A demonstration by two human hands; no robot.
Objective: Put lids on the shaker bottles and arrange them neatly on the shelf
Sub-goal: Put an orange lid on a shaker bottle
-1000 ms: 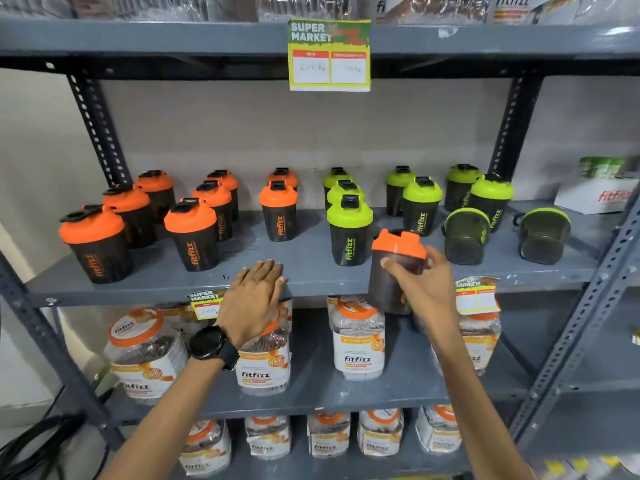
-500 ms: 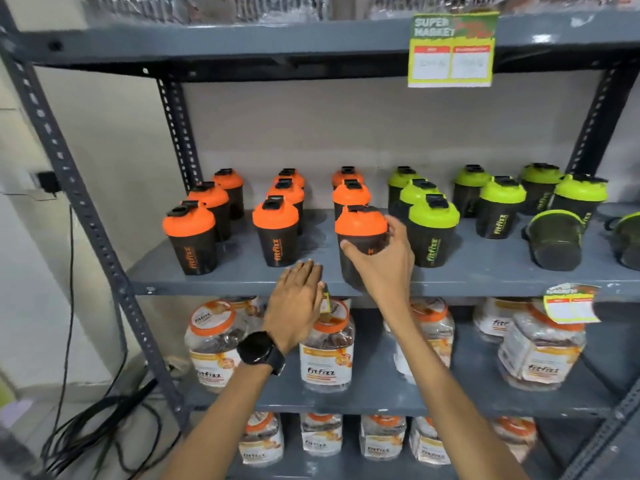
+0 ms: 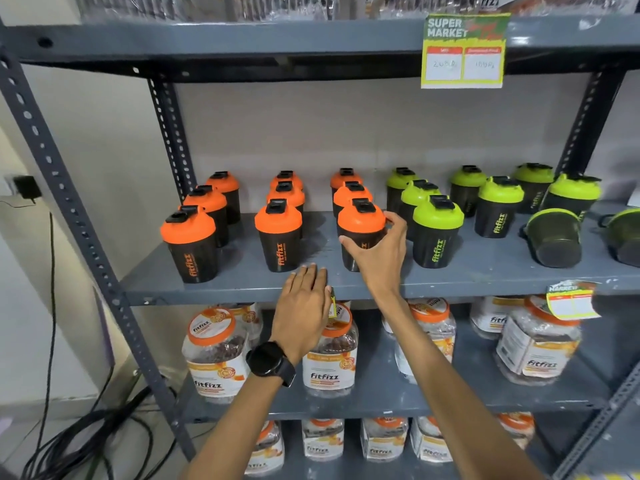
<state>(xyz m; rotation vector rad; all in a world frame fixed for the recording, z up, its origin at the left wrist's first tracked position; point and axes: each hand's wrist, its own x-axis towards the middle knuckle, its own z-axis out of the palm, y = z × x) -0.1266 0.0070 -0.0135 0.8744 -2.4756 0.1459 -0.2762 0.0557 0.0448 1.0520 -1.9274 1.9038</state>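
My right hand (image 3: 377, 258) wraps around an orange-lidded black shaker bottle (image 3: 360, 221) that stands on the grey shelf (image 3: 450, 282), at the front of the third orange column. My left hand (image 3: 304, 306) rests flat on the shelf's front edge, holding nothing. Other orange-lidded bottles (image 3: 278, 233) stand in columns to the left. Green-lidded bottles (image 3: 437, 230) stand upright to the right. Two dark bottles (image 3: 554, 237) (image 3: 623, 237) lie on their sides at the far right, with a green edge showing.
Jars with orange lids (image 3: 214, 351) fill the two lower shelves. A price tag (image 3: 464, 50) hangs from the upper shelf, another (image 3: 571, 299) from this shelf's edge. Black cables (image 3: 79, 441) lie on the floor left of the perforated upright (image 3: 86, 230).
My right hand carried the orange-lidded bottle leftward from in front of the green ones and set it down at the front of an orange column. The left hand stayed on the shelf edge.
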